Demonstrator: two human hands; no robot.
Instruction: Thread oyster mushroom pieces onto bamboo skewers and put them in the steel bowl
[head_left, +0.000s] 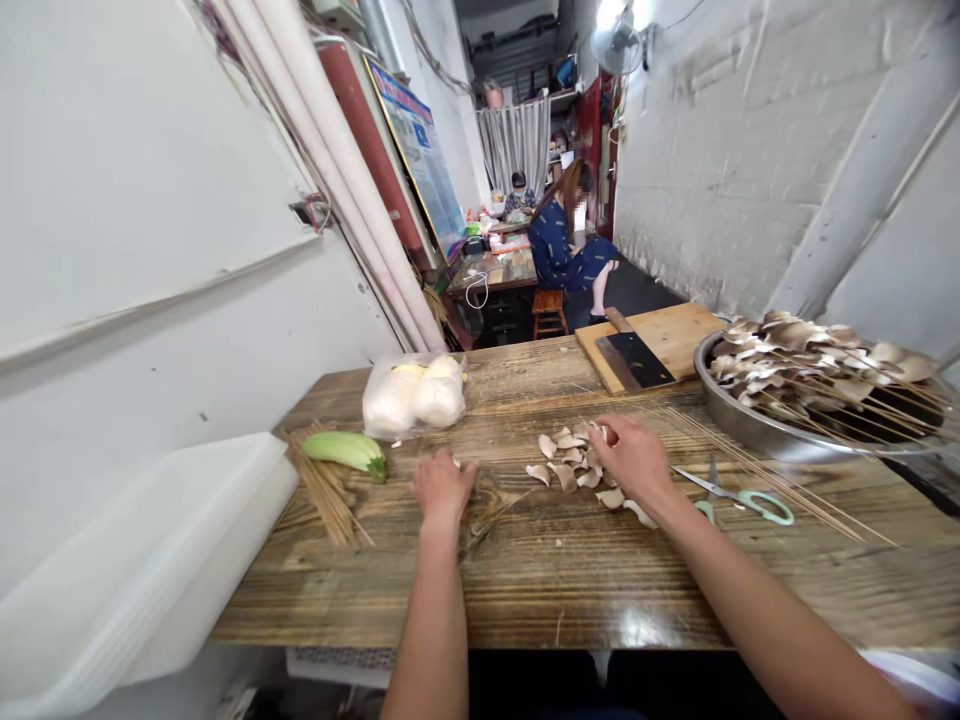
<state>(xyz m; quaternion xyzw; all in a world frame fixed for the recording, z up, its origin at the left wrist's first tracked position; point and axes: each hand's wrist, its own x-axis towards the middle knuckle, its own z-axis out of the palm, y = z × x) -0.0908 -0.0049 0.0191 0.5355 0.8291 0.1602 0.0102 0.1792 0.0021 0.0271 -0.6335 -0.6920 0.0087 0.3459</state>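
Torn oyster mushroom pieces (566,475) lie in a loose pile on the wooden table (510,590). My right hand (636,458) is at the pile's right side, fingers curved and closed round a mushroom piece, mostly hidden by the hand. To the left, my left hand (441,487) rests low over the wood, thumb apart from the fingers; a tiny pale bit shows by its fingertips. Scissors with pale green handles (765,507) lie right of my right forearm. Beside them are several long bamboo skewers (780,480).
At the back right, a metal basin (750,425) holds skewered mushrooms (810,355). A cleaver (637,362) lies on a cutting board (686,325). Left are a bagged white food (415,393), a green eggplant-like vegetable (341,452), more skewers (326,505) and white tubs (172,560). Two people sit beyond.
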